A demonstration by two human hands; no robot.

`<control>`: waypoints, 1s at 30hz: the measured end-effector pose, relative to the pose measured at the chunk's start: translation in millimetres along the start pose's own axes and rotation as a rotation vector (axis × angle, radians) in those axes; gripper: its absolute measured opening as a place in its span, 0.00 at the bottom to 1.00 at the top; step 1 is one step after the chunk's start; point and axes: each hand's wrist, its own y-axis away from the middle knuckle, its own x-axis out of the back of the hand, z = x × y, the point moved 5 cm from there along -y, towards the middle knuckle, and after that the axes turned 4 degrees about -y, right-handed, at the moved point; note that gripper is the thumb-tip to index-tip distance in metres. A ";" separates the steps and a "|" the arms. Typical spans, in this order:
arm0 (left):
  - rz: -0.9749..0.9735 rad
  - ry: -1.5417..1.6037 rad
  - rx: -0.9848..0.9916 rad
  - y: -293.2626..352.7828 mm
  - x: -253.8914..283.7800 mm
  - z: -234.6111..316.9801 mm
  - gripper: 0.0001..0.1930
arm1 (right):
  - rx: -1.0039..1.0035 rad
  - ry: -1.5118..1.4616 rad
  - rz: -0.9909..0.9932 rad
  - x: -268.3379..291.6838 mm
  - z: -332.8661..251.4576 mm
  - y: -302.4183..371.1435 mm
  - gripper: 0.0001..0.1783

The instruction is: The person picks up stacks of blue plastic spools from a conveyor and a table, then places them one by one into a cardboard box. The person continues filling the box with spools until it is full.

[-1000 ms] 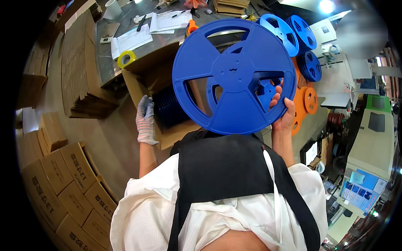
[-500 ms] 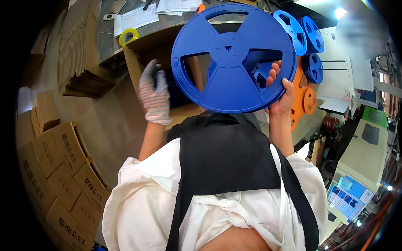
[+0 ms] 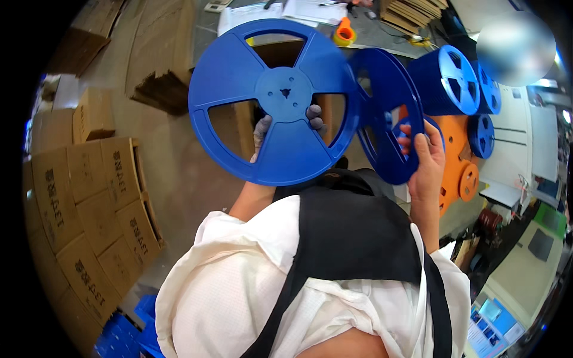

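My left hand [image 3: 261, 127], in a striped grey glove, is behind a large blue plastic reel [image 3: 286, 149]. Its curled fingers show through two of the reel's cutouts, on either side of the hub, and they grip it from the back. With my bare right hand [image 3: 427, 160] I hold the rim of a second blue reel [image 3: 391, 74], tilted and seen nearly edge-on. The two reels come close together or overlap at the middle; whether they touch I cannot tell. Behind the left reel, brown cardboard of a box shows through the cutouts.
Stacked cardboard boxes [image 3: 89, 221] fill the left side, with a tall cardboard stack [image 3: 161, 59] beyond. Papers [image 3: 253, 15] and a yellow tape roll with an orange part [image 3: 344, 34] lie on the table. At right, several blue reels [image 3: 427, 80] stand by orange reels [image 3: 455, 140].
My left hand has moved from beside the reel to behind one. Where one blue face showed, two reels now stand apart, one in each hand. The view has shifted left.
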 end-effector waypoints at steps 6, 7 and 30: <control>-0.108 0.117 -0.100 10.6 -1.1 18.7 0.35 | -0.018 -0.076 0.184 40.2 26.7 4.0 0.17; -0.109 0.127 -0.120 13.6 1.1 18.7 0.35 | -0.016 -0.131 0.173 45.2 26.7 3.0 0.18; 0.190 -0.431 -0.303 52.3 41.7 90.6 0.33 | 0.056 -0.940 0.074 96.6 42.4 -8.6 0.24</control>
